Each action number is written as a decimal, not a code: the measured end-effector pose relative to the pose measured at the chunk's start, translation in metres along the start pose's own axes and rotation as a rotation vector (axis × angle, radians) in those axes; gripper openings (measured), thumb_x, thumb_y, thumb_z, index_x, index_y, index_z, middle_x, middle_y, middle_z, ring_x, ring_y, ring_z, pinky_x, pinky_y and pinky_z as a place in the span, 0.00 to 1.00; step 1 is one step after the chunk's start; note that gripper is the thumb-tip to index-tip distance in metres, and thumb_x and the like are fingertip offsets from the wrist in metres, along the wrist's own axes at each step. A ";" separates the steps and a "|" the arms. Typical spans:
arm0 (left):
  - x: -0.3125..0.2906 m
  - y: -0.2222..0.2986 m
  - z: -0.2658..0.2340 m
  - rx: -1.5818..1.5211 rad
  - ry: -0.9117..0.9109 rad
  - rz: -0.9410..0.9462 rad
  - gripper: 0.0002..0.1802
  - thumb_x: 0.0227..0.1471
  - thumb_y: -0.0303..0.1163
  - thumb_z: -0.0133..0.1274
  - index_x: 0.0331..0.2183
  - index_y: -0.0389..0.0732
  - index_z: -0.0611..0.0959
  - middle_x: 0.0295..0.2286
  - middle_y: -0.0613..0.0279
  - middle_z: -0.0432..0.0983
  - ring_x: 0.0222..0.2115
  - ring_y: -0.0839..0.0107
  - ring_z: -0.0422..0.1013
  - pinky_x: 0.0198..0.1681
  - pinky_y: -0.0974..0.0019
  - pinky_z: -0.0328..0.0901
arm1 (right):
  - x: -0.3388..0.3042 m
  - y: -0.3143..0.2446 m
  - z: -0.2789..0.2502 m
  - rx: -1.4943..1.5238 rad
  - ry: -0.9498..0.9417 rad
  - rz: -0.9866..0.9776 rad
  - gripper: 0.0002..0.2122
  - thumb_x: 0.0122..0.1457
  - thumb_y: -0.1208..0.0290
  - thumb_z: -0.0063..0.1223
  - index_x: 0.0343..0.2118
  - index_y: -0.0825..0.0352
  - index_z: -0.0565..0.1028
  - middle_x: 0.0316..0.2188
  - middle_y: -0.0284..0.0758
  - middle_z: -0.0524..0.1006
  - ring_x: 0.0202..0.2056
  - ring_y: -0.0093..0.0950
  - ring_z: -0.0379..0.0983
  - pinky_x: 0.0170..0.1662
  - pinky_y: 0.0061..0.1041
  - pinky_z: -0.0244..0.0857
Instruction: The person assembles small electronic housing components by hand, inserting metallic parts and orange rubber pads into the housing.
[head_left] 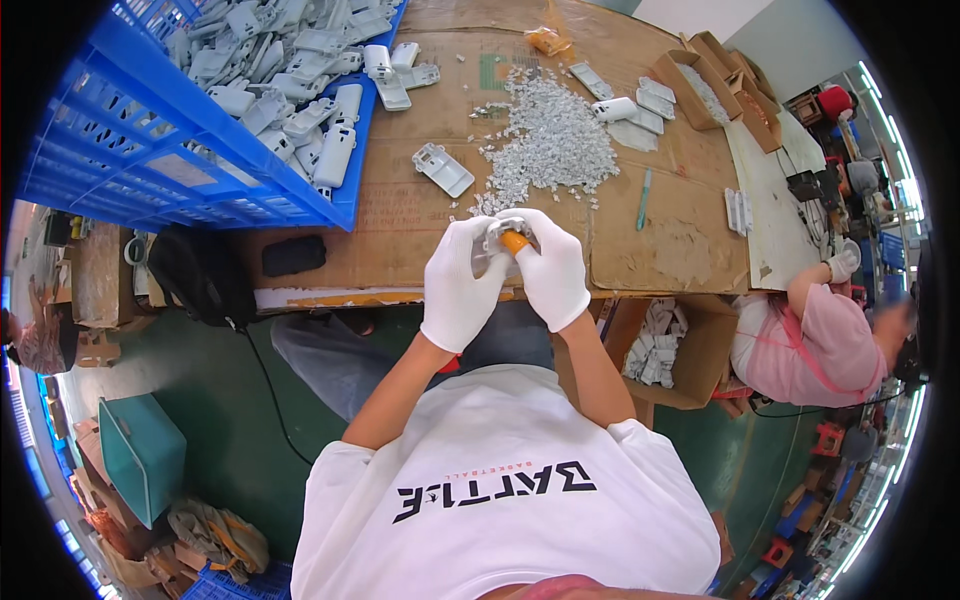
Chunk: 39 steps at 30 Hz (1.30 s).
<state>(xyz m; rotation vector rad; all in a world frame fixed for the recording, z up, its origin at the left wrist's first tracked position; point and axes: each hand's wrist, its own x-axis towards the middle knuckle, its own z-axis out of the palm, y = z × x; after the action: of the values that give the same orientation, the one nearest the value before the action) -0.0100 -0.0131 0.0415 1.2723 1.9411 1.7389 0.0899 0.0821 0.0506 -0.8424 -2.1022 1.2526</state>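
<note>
Both my hands wear white gloves and meet above the near edge of the cardboard-covered table. My left hand (460,275) is closed on the left side of a small white plastic housing (492,234). My right hand (554,270) grips the same housing from the right, its fingertips close to the left hand's. Something orange (514,241) shows at the right thumb, like a finger cover; most of the housing is hidden by the fingers. Just beyond lies a heap of tiny clear-white plastic pieces (560,140). Left of that heap, a loose white housing (443,171) lies apart.
A blue crate (190,150) heaped with white housings stands at left. More housings (655,98), small cardboard boxes (695,85) and a teal pen (644,200) lie right. An open carton (700,350) of white parts is below the edge; a co-worker in pink (830,340) sits right.
</note>
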 end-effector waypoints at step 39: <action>0.012 0.005 0.002 0.077 0.038 -0.161 0.06 0.52 0.20 0.54 0.35 0.36 0.81 0.27 0.62 0.78 0.26 0.79 0.71 0.32 0.72 0.68 | -0.034 0.023 0.031 -0.433 0.333 -0.408 0.27 0.43 0.71 0.70 0.50 0.63 0.75 0.53 0.40 0.72 0.44 0.37 0.75 0.44 0.32 0.73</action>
<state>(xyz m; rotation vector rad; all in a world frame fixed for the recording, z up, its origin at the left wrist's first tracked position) -0.0136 -0.0035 0.0492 1.0806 2.0877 1.6359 0.0953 0.0478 0.0124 -0.6857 -2.1473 0.4203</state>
